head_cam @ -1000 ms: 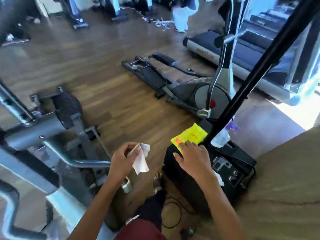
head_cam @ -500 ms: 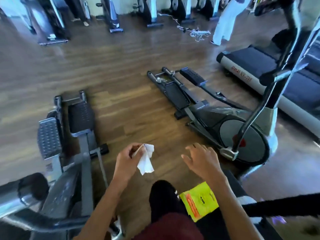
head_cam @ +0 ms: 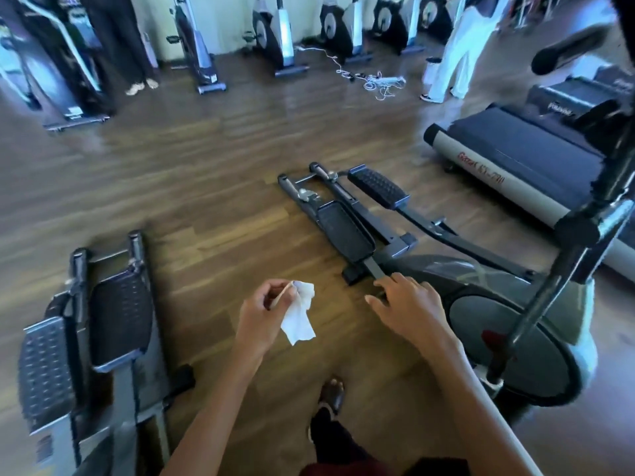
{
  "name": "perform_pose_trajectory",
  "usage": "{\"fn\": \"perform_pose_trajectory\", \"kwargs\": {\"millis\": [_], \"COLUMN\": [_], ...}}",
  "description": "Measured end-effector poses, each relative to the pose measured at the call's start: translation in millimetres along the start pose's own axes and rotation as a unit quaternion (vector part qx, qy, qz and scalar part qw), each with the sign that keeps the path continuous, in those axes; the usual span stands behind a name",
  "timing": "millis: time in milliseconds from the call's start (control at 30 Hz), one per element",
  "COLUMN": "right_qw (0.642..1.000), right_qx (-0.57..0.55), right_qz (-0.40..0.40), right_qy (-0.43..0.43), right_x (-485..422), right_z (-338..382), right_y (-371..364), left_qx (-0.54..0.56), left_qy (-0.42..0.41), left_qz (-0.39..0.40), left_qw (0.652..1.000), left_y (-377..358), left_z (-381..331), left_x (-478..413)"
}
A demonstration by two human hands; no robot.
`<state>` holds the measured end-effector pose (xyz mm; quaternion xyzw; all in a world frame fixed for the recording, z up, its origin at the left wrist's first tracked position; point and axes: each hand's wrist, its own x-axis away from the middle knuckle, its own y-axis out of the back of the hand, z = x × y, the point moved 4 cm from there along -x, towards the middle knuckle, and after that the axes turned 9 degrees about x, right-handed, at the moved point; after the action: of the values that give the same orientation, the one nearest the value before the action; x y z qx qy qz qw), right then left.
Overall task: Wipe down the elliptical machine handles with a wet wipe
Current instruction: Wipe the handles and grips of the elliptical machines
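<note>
My left hand [head_cam: 263, 314] pinches a crumpled white wet wipe [head_cam: 299, 316], which hangs from the fingertips above the wooden floor. My right hand [head_cam: 410, 307] hovers beside it, fingers spread and relaxed, holding nothing. To the right stands a grey elliptical machine [head_cam: 481, 304] with black pedals; its dark handle bar [head_cam: 567, 266] rises at the right edge, apart from both hands. A black foam grip [head_cam: 570, 49] shows at the upper right.
A second elliptical's pedals [head_cam: 117, 314] lie at the lower left. A treadmill [head_cam: 522, 159] stands at the right. Exercise bikes [head_cam: 275, 32] line the far wall, with a tangle of white cable [head_cam: 374, 80] on the floor. Two people stand at the back. My foot [head_cam: 331, 393] is below.
The view has lifted from the black box with the yellow wipe packet to the gym floor. My right hand left the packet and now hovers free. The left hand still holds the wipe.
</note>
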<state>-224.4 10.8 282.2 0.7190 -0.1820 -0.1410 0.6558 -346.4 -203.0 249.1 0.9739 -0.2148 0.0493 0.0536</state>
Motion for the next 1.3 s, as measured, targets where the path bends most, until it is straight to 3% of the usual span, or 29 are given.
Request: {"fn": "perform_pose_trajectory", "kwargs": {"millis": [333, 533, 633, 833, 900, 1200, 1300], "right_qw": [0.995, 0.968, 0.932, 0.854, 0.820, 0.669, 0.653], "right_qx": [-0.006, -0.061, -0.123, -0.087, -0.102, -0.103, -0.119], "right_qz": [0.001, -0.007, -0.023, -0.155, -0.184, -0.435, -0.448], "right_qy": [-0.103, -0.245, -0.341, -0.489, -0.532, -0.594, -0.598], "right_x": [-193, -261, -281, -282, -279, -281, -291], "right_z": [-82, -145, -177, -207, -216, -264, -280], "right_y": [17, 28, 40, 81, 89, 140, 148], "left_qx": [0.024, 0.036, 0.069, 0.066, 0.074, 0.198, 0.241], "left_qy": [-0.012, -0.055, -0.061, -0.061, -0.102, -0.207, -0.246], "left_qz": [0.111, 0.262, 0.350, 0.529, 0.567, 0.631, 0.624], "left_qw": [0.993, 0.963, 0.932, 0.844, 0.814, 0.721, 0.701], "left_y": [-101, -188, -243, -345, -371, -472, -494], "left_z": [-53, -85, -109, -154, -175, -271, -288], "left_x": [-242, -366, -412, -457, -460, -442, -431]}}
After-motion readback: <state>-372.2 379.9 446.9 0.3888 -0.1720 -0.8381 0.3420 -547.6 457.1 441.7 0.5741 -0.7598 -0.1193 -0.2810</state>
